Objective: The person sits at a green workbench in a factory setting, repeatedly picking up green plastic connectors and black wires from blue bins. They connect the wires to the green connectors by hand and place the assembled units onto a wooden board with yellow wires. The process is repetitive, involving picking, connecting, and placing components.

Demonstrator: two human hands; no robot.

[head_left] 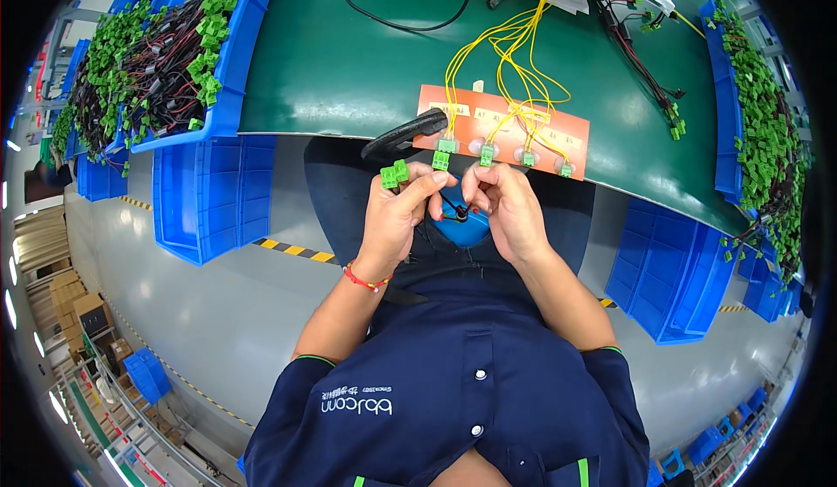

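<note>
My left hand [399,212] is closed around a wire harness with green terminal plugs. One green plug [395,174] sticks out above its knuckles, and another green plug [442,160] sits at the tip of the fingers, against the leftmost green socket [446,145] on an orange board [501,121]. Black cable [460,213] with thin wire hangs between the two hands. Close by, my right hand [514,212] has thumb and fingertips pressed together; what they pinch is hidden. Yellow wires [523,42] run up from the board's sockets.
The orange board lies at the near edge of a green worktable [349,77]. A black clamp-like piece [405,134] rests beside it. Blue bins [235,51] of green-plugged harnesses stand left and right. More harnesses [645,86] lie far right. Blue crates [209,199] sit below the table.
</note>
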